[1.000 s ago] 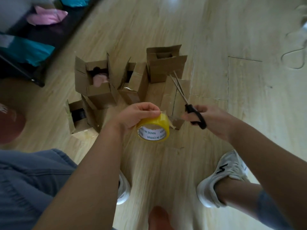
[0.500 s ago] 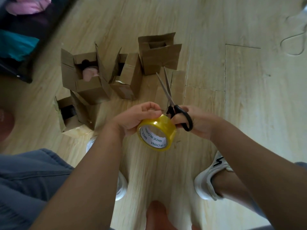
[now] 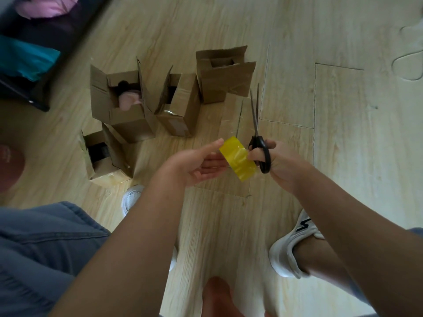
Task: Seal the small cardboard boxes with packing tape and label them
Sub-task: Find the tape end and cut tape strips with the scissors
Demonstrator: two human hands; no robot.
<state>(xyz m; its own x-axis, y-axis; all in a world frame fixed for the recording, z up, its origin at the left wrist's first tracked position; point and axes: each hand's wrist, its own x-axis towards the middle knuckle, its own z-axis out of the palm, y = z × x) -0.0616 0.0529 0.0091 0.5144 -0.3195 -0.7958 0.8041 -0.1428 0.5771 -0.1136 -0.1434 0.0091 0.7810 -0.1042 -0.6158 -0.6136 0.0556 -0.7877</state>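
Note:
My left hand pinches a yellow roll of packing tape between thumb and fingers, the roll's outer band facing me. My right hand grips black-handled scissors, blades pointing up and away, and one of its fingertips touches the roll's right edge. Both hands hover over a closed cardboard box lying on the wooden floor. Beyond it stand several small boxes with open flaps: one holding something pink, one in the middle, one at the back, one at the near left.
A dark low piece of furniture with pink and teal bags sits at the top left. A thin cable loops on the floor at the top right. My white shoes and knees fill the bottom. A reddish round object shows at the left edge.
The roll has turned from showing its printed core to showing its yellow outer band. My right hand with the scissors has closed in until a finger touches the roll.

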